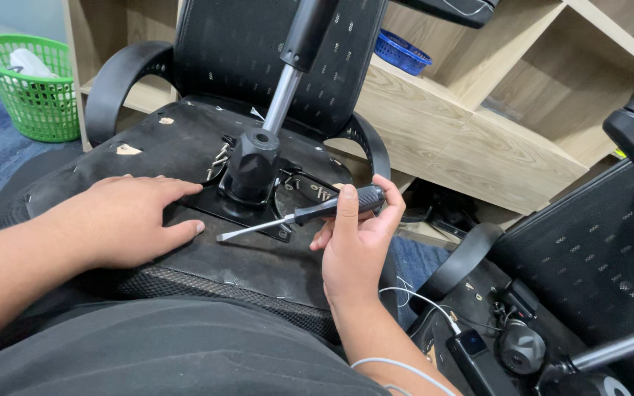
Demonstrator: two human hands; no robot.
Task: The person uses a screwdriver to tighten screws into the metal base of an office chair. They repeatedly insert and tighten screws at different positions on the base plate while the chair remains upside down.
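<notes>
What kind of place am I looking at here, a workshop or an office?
Probably an office or storeroom used for chair repair. An upturned black mesh office chair lies under the left hand, the right hand holds a black-handled flat screwdriver, and light wooden shelving stands behind.

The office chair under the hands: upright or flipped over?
Flipped over: the chair shows its seat underside, and the gas cylinder sticks up.

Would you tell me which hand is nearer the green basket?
Left. The left hand lies flat on the seat underside, below and right of the green basket; the right hand is farther right, holding a screwdriver.
</notes>
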